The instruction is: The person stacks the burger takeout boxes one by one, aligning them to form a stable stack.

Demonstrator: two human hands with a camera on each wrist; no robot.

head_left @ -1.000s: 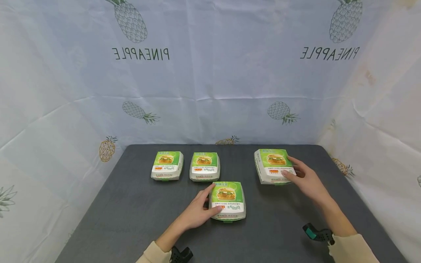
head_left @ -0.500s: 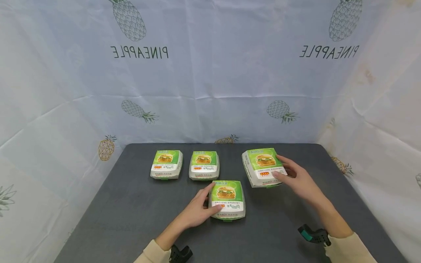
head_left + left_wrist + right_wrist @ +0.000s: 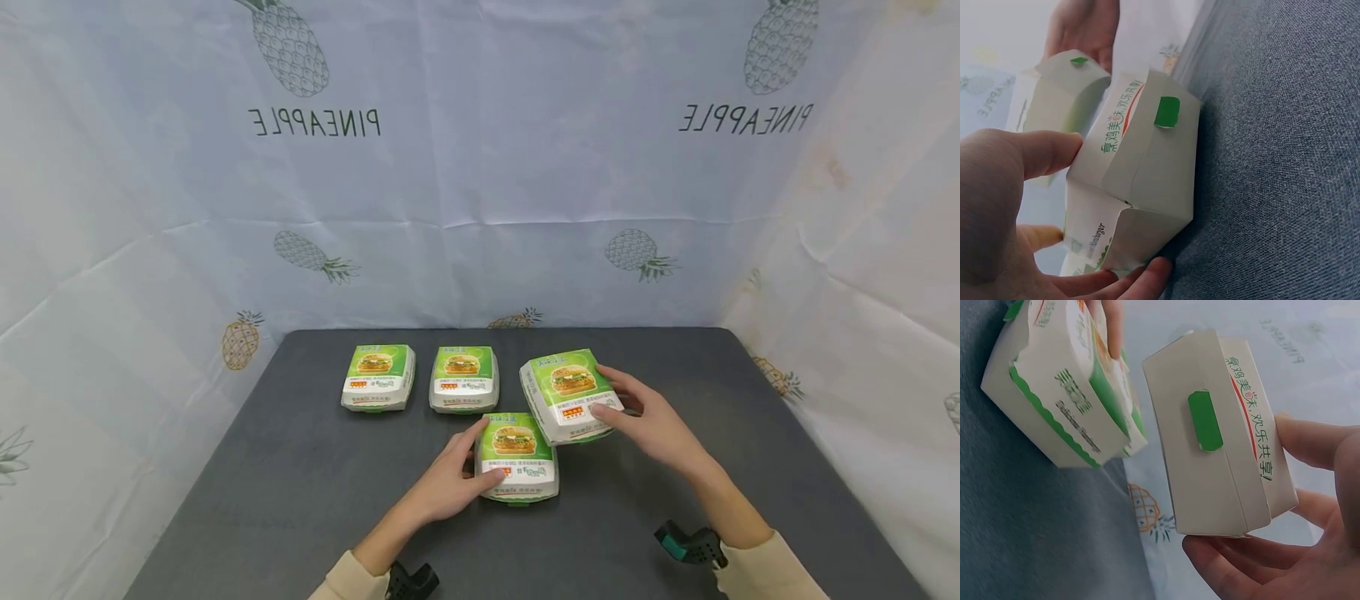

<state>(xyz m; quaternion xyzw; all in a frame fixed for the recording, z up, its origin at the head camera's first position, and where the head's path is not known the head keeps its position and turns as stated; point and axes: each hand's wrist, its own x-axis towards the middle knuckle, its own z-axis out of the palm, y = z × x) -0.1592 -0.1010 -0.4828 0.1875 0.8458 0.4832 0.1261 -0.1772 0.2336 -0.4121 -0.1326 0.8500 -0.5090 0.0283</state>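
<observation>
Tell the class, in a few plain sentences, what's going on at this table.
A person's right hand holds a raised box with a burger picture, tilted and clear of the dark table. The left hand grips the near box, which rests on the table. In the head view, the raised box overlaps the near box's far right corner. Farther back, the far-left box and the middle box stand side by side, apart and untouched.

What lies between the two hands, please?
The lower box, in the left hand, and the raised box, in the right hand; the head view shows both.
</observation>
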